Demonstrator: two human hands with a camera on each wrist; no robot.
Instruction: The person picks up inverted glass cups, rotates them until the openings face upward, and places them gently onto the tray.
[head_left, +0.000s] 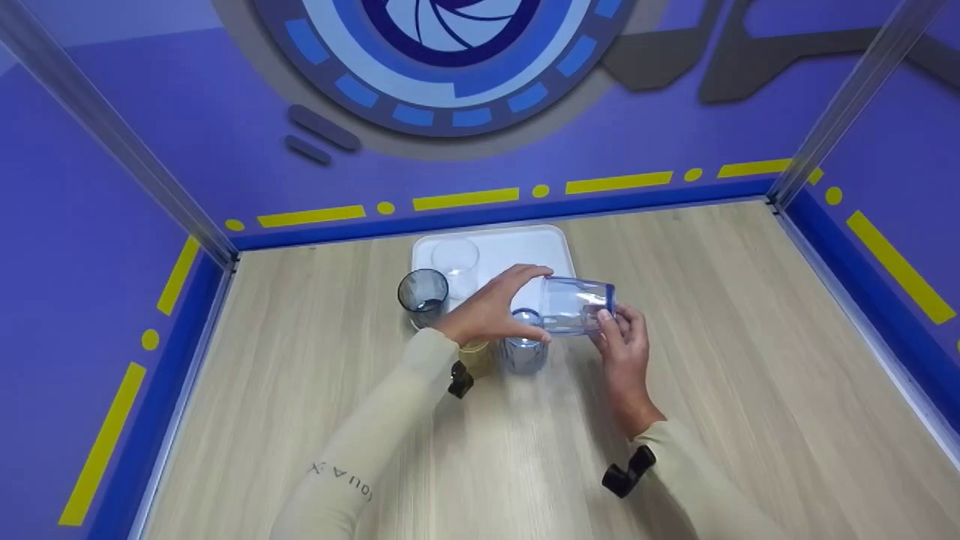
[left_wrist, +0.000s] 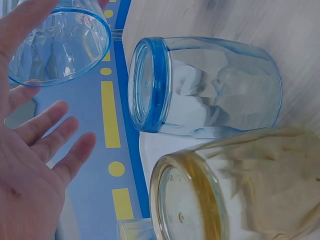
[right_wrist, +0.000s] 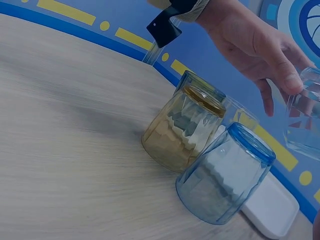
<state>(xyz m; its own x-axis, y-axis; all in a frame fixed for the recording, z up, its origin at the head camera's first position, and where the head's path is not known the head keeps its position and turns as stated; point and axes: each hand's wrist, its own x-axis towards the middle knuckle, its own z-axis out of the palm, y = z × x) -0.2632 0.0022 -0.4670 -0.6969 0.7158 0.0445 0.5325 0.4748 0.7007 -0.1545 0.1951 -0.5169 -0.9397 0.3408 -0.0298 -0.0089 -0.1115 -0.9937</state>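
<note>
A clear glass with a blue base point(head_left: 576, 304) lies on its side in the air above the table, its mouth toward my left hand. My right hand point(head_left: 611, 322) grips it at the base end. My left hand point(head_left: 517, 304) is spread around the mouth, fingers mostly straight point(left_wrist: 60, 135), with only a fingertip touching the rim point(right_wrist: 295, 82). Just below stand two upturned glasses side by side on the wood, a blue one point(head_left: 523, 352) and an amber one point(head_left: 478, 358). The left wrist view has both close up, the blue glass point(left_wrist: 210, 90) and the amber glass point(left_wrist: 235, 190).
A white tray point(head_left: 540, 247) lies at the back of the wooden table and carries a clear glass point(head_left: 455, 259). A dark blue-grey glass point(head_left: 424, 296) stands upright at the tray's front left corner. Purple walls with yellow dashes enclose the table on three sides.
</note>
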